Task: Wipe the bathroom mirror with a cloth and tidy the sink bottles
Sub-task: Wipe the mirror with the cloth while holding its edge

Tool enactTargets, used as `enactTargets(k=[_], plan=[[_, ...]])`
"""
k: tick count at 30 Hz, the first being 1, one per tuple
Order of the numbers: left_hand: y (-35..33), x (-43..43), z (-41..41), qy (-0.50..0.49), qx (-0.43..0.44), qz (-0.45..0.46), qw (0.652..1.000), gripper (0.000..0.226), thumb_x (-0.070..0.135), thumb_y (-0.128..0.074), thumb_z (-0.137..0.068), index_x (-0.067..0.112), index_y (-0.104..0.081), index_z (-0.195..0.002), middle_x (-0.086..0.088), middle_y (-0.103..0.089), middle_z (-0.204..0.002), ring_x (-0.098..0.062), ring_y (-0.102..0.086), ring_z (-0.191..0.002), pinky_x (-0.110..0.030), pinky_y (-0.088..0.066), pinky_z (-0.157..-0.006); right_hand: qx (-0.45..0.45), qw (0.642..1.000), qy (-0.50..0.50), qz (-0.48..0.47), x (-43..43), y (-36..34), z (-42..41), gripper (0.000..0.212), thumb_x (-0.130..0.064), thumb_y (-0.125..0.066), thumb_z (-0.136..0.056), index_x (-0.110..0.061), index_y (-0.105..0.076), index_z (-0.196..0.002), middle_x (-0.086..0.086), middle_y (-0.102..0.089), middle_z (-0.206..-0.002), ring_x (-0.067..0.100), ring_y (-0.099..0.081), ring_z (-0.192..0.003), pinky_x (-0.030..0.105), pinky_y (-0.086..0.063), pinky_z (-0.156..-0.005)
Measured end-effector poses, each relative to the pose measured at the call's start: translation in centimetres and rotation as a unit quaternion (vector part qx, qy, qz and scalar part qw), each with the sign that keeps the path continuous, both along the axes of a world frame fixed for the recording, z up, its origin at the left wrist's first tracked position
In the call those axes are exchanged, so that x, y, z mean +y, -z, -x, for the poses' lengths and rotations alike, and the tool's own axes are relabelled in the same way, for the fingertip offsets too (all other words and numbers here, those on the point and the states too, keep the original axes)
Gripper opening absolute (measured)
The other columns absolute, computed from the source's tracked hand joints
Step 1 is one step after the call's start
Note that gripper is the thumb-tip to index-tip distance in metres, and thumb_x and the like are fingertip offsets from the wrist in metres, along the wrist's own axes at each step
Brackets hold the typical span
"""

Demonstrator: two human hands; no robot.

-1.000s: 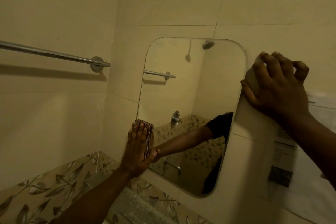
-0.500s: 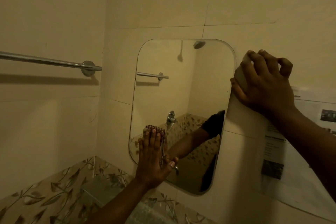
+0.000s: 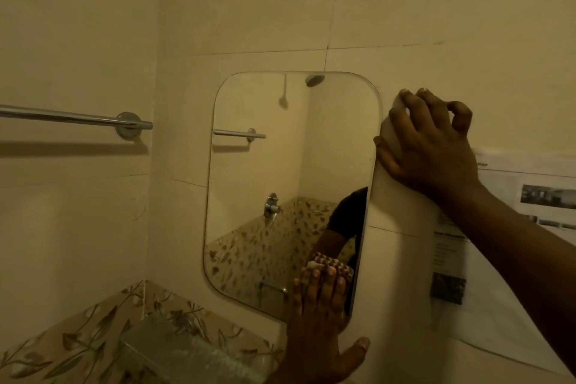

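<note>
risks sliding the cloth [image 3: 332, 265] off the mirror [image 3: 265, 181] corner, left hand [image 3: 318, 321] pressing flat-fingered by the rim, right hand [image 3: 433, 146] clutching its side.

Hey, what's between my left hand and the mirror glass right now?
A patterned cloth, pressed flat by the left hand against the mirror near its lower right corner. The head view shows its edge poking out above the fingertips.

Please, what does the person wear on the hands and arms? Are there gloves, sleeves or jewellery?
The left hand and right hand are bare: no gloves, and no ring, watch or bracelet shows. Both forearms are uncovered too. Only the mirror reflects clothing: a dark short sleeve on the upper arm.
</note>
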State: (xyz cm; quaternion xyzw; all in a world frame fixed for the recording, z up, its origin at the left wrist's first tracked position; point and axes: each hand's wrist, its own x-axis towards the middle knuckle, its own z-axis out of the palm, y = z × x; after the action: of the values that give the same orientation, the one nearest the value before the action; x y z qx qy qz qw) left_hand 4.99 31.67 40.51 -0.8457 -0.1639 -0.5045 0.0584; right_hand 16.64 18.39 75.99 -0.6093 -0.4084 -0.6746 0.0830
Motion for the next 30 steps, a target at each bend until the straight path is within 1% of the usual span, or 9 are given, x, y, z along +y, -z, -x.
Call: enactTargets(k=[3,7,10,16,19,22,24,26,30], plan=[[0.0,-1.0,-0.5,0.004,-0.01,-0.016,1.0,0.108,0.077,-0.051,-0.089,0.012,-0.021,-0.17,-0.012,-0.022,-0.178,-0.042,-0.018,-0.164,-0.061,-0.002,-0.133,0.002,1.0,-0.001,0.003,0.0,0.0,0.2,0.06,-0.054,-0.039,-0.104,-0.004,-0.045,-0.136,0.021,-0.045,-0.154,0.041,-0.04,-0.146,0.05,-0.024,-0.109],[-1.3,-1.6,-0.4,0.025,0.011,-0.041,0.999,0.098,0.072,-0.052,-0.095,0.017,-0.023,-0.17,-0.01,-0.017,-0.179,-0.038,-0.013,-0.166,-0.061,0.001,-0.133,0.013,1.0,-0.002,0.009,-0.1,-0.1,0.3,0.06,-0.054,-0.038,-0.104,-0.005,-0.045,-0.136,0.022,-0.045,-0.155,0.041,-0.039,-0.146,0.049,-0.023,-0.109],[-3.4,-1.8,-0.8,0.026,0.014,-0.052,0.998,0.092,0.07,-0.047,-0.098,0.02,-0.022,-0.171,-0.008,-0.015,-0.18,-0.034,-0.013,-0.167,-0.061,0.001,-0.133,0.016,1.0,0.002,0.013,-0.2,-0.3,0.4,0.06,-0.055,-0.038,-0.104,-0.005,-0.046,-0.136,0.022,-0.045,-0.155,0.041,-0.039,-0.146,0.049,-0.023,-0.109],[-9.3,-0.5,0.0,0.028,-0.022,-0.087,0.996,0.085,0.065,-0.039,-0.103,0.018,-0.019,-0.171,-0.007,-0.013,-0.18,-0.031,-0.01,-0.167,-0.056,0.005,-0.134,0.001,1.0,0.014,0.004,0.0,-0.1,0.0,0.058,-0.055,-0.036,-0.103,-0.007,-0.048,-0.134,0.021,-0.047,-0.153,0.04,-0.042,-0.146,0.049,-0.024,-0.109],[-11.5,0.8,1.1,0.024,-0.02,-0.109,0.994,0.084,0.065,-0.033,-0.105,0.016,-0.019,-0.171,-0.007,-0.014,-0.18,-0.031,-0.008,-0.168,-0.056,0.006,-0.134,-0.005,1.0,0.018,0.0,0.1,-0.1,0.0,0.056,-0.055,-0.036,-0.103,-0.007,-0.049,-0.131,0.021,-0.048,-0.152,0.041,-0.042,-0.145,0.05,-0.025,-0.109],[-12.8,2.5,2.1,0.018,-0.014,-0.13,0.991,0.083,0.064,-0.03,-0.106,0.017,-0.014,-0.172,-0.008,-0.011,-0.18,-0.03,-0.006,-0.168,-0.057,0.005,-0.134,-0.013,1.0,0.023,-0.002,0.0,-0.1,0.1,0.055,-0.054,-0.034,-0.104,-0.007,-0.05,-0.128,0.02,-0.049,-0.152,0.04,-0.043,-0.144,0.05,-0.025,-0.109],[-13.6,3.9,2.7,0.014,-0.019,-0.127,0.992,0.082,0.062,-0.032,-0.106,0.019,-0.011,-0.172,-0.007,-0.009,-0.181,-0.029,-0.004,-0.168,-0.055,0.009,-0.134,-0.017,1.0,0.026,-0.005,0.1,-0.1,0.2,0.054,-0.054,-0.035,-0.104,-0.008,-0.051,-0.127,0.02,-0.05,-0.151,0.04,-0.045,-0.143,0.05,-0.025,-0.109],[-14.4,5.4,3.5,0.005,-0.03,-0.102,0.994,0.083,0.062,-0.034,-0.106,0.019,-0.008,-0.172,-0.006,-0.006,-0.181,-0.029,-0.002,-0.168,-0.053,0.01,-0.134,-0.019,0.999,0.025,-0.007,0.1,-0.2,0.2,0.054,-0.054,-0.037,-0.103,-0.008,-0.052,-0.126,0.021,-0.051,-0.151,0.041,-0.046,-0.143,0.05,-0.025,-0.109],[-15.8,8.7,5.2,-0.009,-0.059,-0.051,0.997,0.084,0.067,-0.024,-0.106,0.018,-0.006,-0.172,-0.005,-0.001,-0.181,-0.028,0.003,-0.168,-0.049,0.013,-0.134,-0.019,1.0,0.024,-0.007,0.0,0.0,0.2,0.054,-0.054,-0.038,-0.104,-0.007,-0.052,-0.128,0.022,-0.051,-0.152,0.042,-0.047,-0.143,0.05,-0.025,-0.109]])
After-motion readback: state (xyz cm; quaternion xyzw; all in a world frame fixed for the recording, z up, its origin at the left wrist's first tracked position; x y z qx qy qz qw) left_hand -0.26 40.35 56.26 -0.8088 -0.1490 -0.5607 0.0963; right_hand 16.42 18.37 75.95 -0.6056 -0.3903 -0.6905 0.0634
